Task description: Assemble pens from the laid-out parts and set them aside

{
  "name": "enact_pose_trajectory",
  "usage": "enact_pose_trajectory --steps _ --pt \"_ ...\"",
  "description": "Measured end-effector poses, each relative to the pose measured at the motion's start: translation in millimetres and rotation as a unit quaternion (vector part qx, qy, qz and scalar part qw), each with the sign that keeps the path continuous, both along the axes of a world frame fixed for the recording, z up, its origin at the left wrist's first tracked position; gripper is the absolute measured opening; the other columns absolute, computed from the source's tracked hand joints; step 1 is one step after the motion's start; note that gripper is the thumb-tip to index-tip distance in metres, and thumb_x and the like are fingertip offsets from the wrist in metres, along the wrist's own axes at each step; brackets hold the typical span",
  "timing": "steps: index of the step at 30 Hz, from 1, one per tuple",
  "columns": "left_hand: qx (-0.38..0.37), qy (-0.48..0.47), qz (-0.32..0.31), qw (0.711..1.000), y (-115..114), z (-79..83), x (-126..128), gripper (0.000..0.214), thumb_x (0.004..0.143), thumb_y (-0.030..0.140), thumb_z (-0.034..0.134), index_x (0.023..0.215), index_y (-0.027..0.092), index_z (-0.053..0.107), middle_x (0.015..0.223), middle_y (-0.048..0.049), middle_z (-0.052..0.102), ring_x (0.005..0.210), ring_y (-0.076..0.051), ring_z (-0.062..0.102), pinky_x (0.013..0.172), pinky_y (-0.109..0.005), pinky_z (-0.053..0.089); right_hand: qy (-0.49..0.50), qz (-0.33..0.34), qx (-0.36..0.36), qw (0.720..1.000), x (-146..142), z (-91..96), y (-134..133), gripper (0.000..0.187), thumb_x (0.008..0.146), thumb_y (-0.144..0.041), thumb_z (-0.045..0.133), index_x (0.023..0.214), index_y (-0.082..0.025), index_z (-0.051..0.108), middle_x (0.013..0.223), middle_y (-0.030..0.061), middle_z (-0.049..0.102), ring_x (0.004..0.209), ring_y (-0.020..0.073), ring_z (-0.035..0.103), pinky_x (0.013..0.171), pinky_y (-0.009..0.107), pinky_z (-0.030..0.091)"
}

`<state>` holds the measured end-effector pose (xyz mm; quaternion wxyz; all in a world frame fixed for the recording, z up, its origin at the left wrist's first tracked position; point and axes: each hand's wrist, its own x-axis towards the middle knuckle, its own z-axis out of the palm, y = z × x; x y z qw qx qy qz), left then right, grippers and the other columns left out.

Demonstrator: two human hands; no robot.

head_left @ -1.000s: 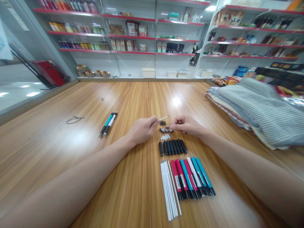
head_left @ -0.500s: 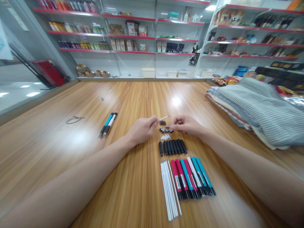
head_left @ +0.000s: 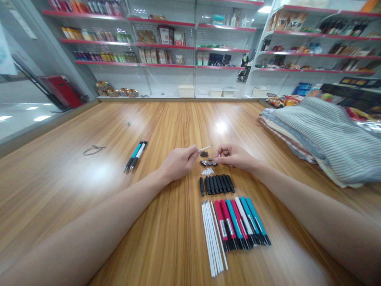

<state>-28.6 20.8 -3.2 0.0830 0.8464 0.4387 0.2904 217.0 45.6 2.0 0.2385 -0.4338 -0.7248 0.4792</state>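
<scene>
My left hand (head_left: 182,163) is closed on a thin white pen refill (head_left: 206,148), whose metal tip points right toward my other hand. My right hand (head_left: 233,156) has thumb and forefinger pinched together beside the silver pen tips (head_left: 208,163); whatever is between them is too small to make out. Tiny dark springs (head_left: 204,154) lie just under the refill. Nearer me come small white plastic pieces (head_left: 207,171), a row of black grips (head_left: 219,185), several white refills (head_left: 212,240), and pink, blue and white pen barrels (head_left: 242,224).
Two assembled pens (head_left: 135,156) lie to the left on the wooden table (head_left: 160,246), with a looped grey cord (head_left: 93,150) beyond them. Folded striped cloth (head_left: 330,135) is piled at the right edge. Stocked shelves (head_left: 165,45) stand behind the table.
</scene>
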Motion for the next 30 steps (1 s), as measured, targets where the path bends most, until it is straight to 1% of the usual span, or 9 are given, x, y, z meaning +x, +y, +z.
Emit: enact_pose_trajectory --steps 4,10,16,18,22,25,26,28,30 --pt "-0.001 -0.003 -0.002 1.000 0.1 -0.3 0.0 0.033 0.098 0.040 0.033 0.078 0.020 0.049 0.063 0.0007 0.052 0.057 -0.012 0.049 0.056 -0.024 0.029 0.003 0.015 -0.004 1.000 1.5 0.8 -0.4 0.039 0.071 -0.045 0.074 0.085 -0.012 0.060 0.057 -0.0040 0.052 0.045 0.0022 0.040 0.041 0.015 0.026" --pt "-0.002 0.000 -0.001 1.000 0.2 -0.6 0.1 0.034 0.098 0.040 0.033 0.077 0.020 0.050 0.063 0.0005 0.053 0.057 -0.012 0.049 0.056 -0.024 0.028 -0.025 0.049 -0.044 0.998 8.4 7.1 -1.4 0.038 0.075 -0.047 0.070 0.088 -0.013 0.059 0.045 -0.0070 0.046 0.036 0.0032 0.037 0.035 0.015 0.024" --pt "0.001 0.002 -0.004 1.000 0.0 -1.0 -0.5 0.033 0.098 0.040 0.033 0.077 0.020 0.047 0.063 0.0010 0.052 0.057 -0.012 0.049 0.057 -0.024 0.029 -0.026 0.082 -0.063 0.994 12.0 6.9 0.3 0.039 0.074 -0.048 0.072 0.088 -0.013 0.059 0.046 -0.0064 0.050 0.035 0.0040 0.039 0.034 0.015 0.027" --pt "-0.001 0.004 -0.004 1.000 -0.2 -0.4 -0.3 0.033 0.098 0.040 0.033 0.077 0.020 0.047 0.063 0.0009 0.051 0.057 -0.012 0.049 0.057 -0.024 0.029 -0.039 0.093 -0.093 0.991 13.8 12.1 -0.4 0.040 0.073 -0.049 0.072 0.085 -0.013 0.060 0.044 -0.0066 0.048 0.034 0.0043 0.038 0.033 0.015 0.026" --pt "-0.002 0.004 -0.003 1.000 -0.3 0.1 -0.1 0.033 0.099 0.040 0.032 0.078 0.020 0.047 0.063 0.0003 0.052 0.058 -0.013 0.050 0.057 -0.025 0.030 -0.114 0.136 -0.177 0.968 20.6 27.6 -1.1 0.041 0.071 -0.051 0.073 0.066 -0.013 0.057 0.041 -0.0054 0.045 0.033 0.0049 0.040 0.034 0.017 0.028" --pt "0.000 0.004 -0.002 1.000 -0.1 -0.5 -0.4 0.033 0.099 0.040 0.032 0.078 0.020 0.048 0.064 0.0003 0.053 0.058 -0.013 0.050 0.057 -0.025 0.030 -0.153 0.151 -0.198 0.956 24.0 31.0 -0.3 0.043 0.069 -0.052 0.074 0.062 -0.014 0.056 0.041 -0.0043 0.046 0.035 0.0061 0.043 0.033 0.018 0.028" --pt "0.001 0.004 -0.002 1.000 0.0 -0.5 -0.4 0.033 0.099 0.040 0.032 0.078 0.020 0.048 0.064 0.0003 0.053 0.058 -0.013 0.050 0.057 -0.025 0.030 -0.152 0.142 -0.195 0.959 23.7 29.2 -0.2 0.043 0.070 -0.053 0.074 0.064 -0.014 0.056 0.042 -0.0042 0.046 0.035 0.0064 0.043 0.033 0.018 0.027" --pt "0.004 0.005 -0.005 1.000 0.2 -0.4 -0.2 0.033 0.099 0.040 0.032 0.078 0.020 0.048 0.065 0.0002 0.054 0.059 -0.013 0.051 0.058 -0.025 0.031 -0.126 0.087 -0.160 0.975 19.9 21.8 -0.1 0.043 0.074 -0.056 0.069 0.071 -0.015 0.057 0.043 -0.0044 0.047 0.032 0.0060 0.039 0.032 0.019 0.023" --pt "0.007 0.004 -0.008 1.000 0.4 -0.2 0.2 0.032 0.099 0.040 0.032 0.078 0.020 0.048 0.065 0.0004 0.053 0.059 -0.013 0.050 0.058 -0.025 0.031 -0.080 -0.008 -0.075 0.994 12.5 11.4 0.1 0.043 0.079 -0.056 0.063 0.087 -0.014 0.061 0.044 -0.0047 0.049 0.030 0.0050 0.033 0.032 0.019 0.019"
